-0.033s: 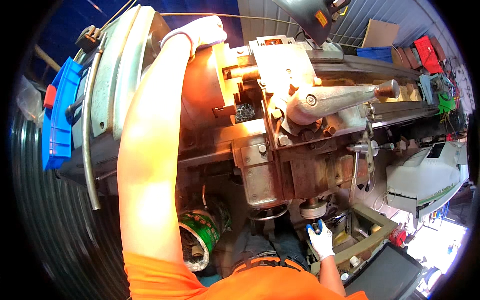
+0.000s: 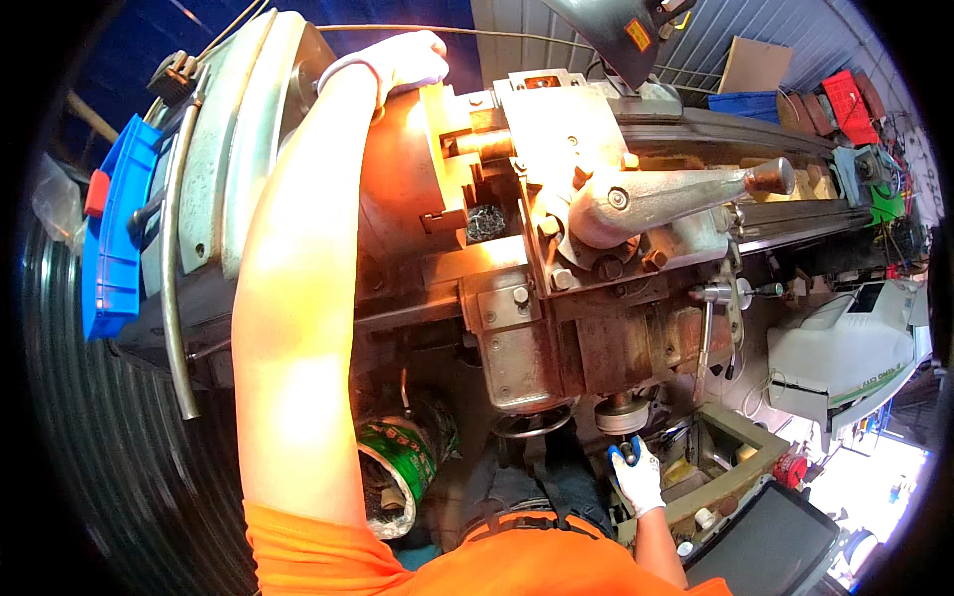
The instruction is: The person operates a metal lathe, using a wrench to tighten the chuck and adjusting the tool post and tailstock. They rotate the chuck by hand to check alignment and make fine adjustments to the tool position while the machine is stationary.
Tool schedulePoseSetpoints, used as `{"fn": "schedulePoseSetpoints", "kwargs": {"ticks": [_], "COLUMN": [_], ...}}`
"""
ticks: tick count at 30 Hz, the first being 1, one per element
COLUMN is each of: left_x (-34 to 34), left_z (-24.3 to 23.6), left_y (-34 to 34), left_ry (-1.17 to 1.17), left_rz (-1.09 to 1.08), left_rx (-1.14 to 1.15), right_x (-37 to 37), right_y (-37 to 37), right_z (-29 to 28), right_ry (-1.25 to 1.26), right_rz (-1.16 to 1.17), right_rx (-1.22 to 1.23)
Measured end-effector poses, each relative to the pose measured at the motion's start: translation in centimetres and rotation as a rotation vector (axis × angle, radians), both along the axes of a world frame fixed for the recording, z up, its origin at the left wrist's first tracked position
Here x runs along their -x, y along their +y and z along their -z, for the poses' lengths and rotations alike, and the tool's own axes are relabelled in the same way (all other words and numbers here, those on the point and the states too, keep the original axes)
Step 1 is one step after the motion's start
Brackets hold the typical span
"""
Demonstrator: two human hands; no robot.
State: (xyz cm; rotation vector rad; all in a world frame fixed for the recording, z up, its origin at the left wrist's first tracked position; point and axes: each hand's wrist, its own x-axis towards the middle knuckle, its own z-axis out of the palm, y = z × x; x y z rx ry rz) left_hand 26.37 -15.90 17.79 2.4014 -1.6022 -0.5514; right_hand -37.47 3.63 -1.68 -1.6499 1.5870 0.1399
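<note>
My left hand (image 2: 407, 62), in a white glove, rests with curled fingers on the top of the lathe chuck (image 2: 397, 164), my forearm reaching across the machine's left. Right of the chuck stand the tool post block (image 2: 547, 119) and its long clamping lever (image 2: 676, 194). Low at the right, my right hand (image 2: 634, 469), in a white and blue glove, grips a small dark handle under the cross-slide dial (image 2: 621, 415). A round handwheel (image 2: 527, 425) is left of it.
A blue plastic bin (image 2: 109, 238) and bent rod (image 2: 179, 318) flank the headstock. A green bag (image 2: 402, 457) stands below the bed. At right are a metal tray (image 2: 755, 437), a pale machine housing (image 2: 835, 358) and a red crate (image 2: 850, 104). A dark lamp hood (image 2: 606, 30) overhangs.
</note>
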Motion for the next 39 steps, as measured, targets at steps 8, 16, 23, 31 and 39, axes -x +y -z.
{"fn": "schedulePoseSetpoints", "kwargs": {"ticks": [8, 16, 23, 31, 39], "left_x": [-0.5, 0.8, 6.0, 11.4, 17.3], "left_z": [-0.1, 1.1, 0.2, 2.0, 4.0], "left_y": [-0.3, 1.1, 5.0, 9.0, 13.4], "left_ry": [0.142, 0.092, -0.377, -0.657, -0.626], "left_rz": [0.118, 0.085, -0.021, -0.04, -0.053], "left_rx": [-0.114, 0.059, 0.237, 0.524, 0.642], "right_x": [-0.5, -0.6, -0.2, -0.2, -0.5], "right_y": [0.0, 0.1, 0.3, 0.4, 0.3], "right_z": [-0.5, -0.6, 0.0, 0.1, -0.3], "right_ry": [-0.045, -0.023, -0.023, -0.028, -0.013], "right_rz": [0.039, -0.001, -0.016, 0.004, 0.013], "right_rx": [-0.034, 0.005, 0.07, 0.06, 0.043]}}
